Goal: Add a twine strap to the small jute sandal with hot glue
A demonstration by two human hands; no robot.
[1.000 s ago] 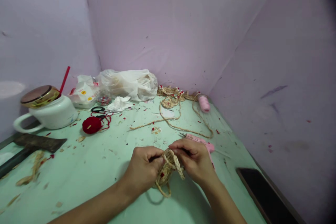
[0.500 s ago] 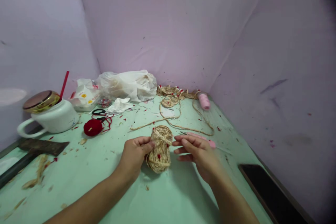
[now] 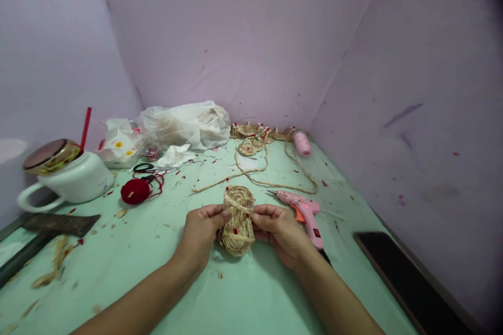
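A small slipper-shaped piece of coiled straw rope (image 3: 237,224), with straps across it and red bits on it, is tilted up in front of me. My left hand (image 3: 202,230) pinches its left edge between thumb and fingers. On the opposite edge, my right hand (image 3: 280,233) grips it too, thumb in front and fingers partly hidden behind. A pink hot glue gun (image 3: 301,207) lies just beyond my right hand, its nozzle pointing left. Behind the slipper, a length of braided straw rope (image 3: 220,183) winds over the table.
Several similar straw pieces (image 3: 251,138) and a pink thread spool (image 3: 302,144) sit by the back wall. Leftward are red yarn (image 3: 134,191), black scissors (image 3: 143,167), a white mug (image 3: 78,178), a hammer-like tool (image 3: 58,224) and a plastic bag (image 3: 192,124). A phone (image 3: 404,277) lies right.
My right hand has closed in from beside the slipper and now holds its right edge. The glue gun shows more fully. The whole view has shifted slightly.
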